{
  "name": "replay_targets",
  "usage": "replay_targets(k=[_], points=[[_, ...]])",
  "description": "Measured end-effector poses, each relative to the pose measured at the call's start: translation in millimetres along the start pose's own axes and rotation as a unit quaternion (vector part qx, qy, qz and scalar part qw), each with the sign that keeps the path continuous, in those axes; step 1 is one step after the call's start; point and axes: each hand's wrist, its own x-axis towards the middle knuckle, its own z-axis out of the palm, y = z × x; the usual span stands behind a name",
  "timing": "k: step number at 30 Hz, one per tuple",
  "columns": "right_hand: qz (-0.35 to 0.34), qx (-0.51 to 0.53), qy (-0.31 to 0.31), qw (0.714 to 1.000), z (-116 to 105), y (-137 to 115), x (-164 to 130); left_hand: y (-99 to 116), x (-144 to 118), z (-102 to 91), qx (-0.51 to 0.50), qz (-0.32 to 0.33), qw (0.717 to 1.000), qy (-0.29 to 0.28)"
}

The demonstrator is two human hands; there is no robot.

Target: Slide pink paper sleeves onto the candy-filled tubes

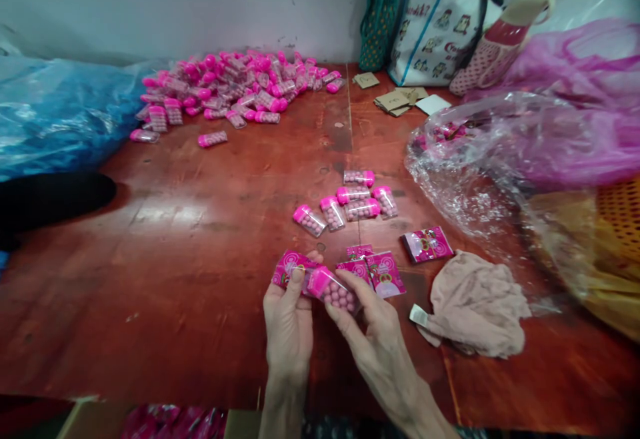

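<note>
My left hand [290,319] pinches a pink printed label sleeve [289,267] between thumb and fingers. In my right hand [373,322] is a small clear candy bottle [339,292] with a pink cap, full of pink balls. Its capped end points left and meets the label sleeve; how far it sits inside I cannot tell. Just beyond my right hand lie several loose pink labels [386,274]. Farther back rests a small group of filled candy bottles [361,210], lying on their sides. A stack of labels [428,244] is to the right.
A large heap of pink-capped bottles [235,86] lies by the wall, beside a blue plastic bag [60,112]. On the right are a crumpled cloth [477,306], clear plastic [465,179] and an orange basket [620,219]. Cardboard pieces [395,100] and a tote bag [435,32] stand behind.
</note>
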Motion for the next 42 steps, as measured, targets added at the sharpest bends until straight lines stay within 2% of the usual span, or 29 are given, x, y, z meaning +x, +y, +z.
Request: replay_targets(k=[5,9,13,16,18,24,27,29,31,33,35,38,42], points=[[-0.052,0.021,0.008,0.998,4,3,3,-2,-3,1.9,-0.014,-0.08,0.996,-0.022],[-0.054,0.043,0.017,0.997,10,8,0,-3,-3,2.2,-0.014,-0.091,0.996,-0.012],[0.028,0.133,0.006,0.991,11,6,0,-4,0,-0.5,-0.012,-0.118,0.993,-0.028],[0.105,0.221,-0.031,0.969,10,3,3,-4,1,-2.2,-0.021,-0.146,0.988,-0.037],[0.121,0.251,-0.039,0.96,10,3,4,-5,1,-2.8,-0.023,-0.141,0.989,-0.044],[0.008,0.141,0.026,0.99,15,7,1,-9,-1,-2.3,-0.017,-0.09,0.995,-0.044],[0.053,0.185,0.011,0.981,16,6,1,-10,-2,-0.7,-0.022,-0.114,0.992,-0.039],[0.104,0.233,-0.009,0.967,16,5,2,-10,-2,0.3,-0.022,-0.128,0.99,-0.052],[0.121,0.248,-0.013,0.961,17,6,2,-11,-1,1.1,-0.022,-0.127,0.99,-0.065],[0.098,0.215,0.007,0.972,18,8,1,-12,-1,1.8,-0.016,-0.112,0.992,-0.064],[0.045,0.155,0.04,0.986,20,10,-1,-14,-2,2.4,0.001,-0.089,0.994,-0.057],[-0.004,0.092,0.063,0.994,21,12,-1,-18,-4,3.1,0.019,-0.068,0.997,-0.042],[0.061,0.144,0.031,0.987,20,13,2,-18,-6,3.2,0.011,-0.094,0.995,-0.029]])
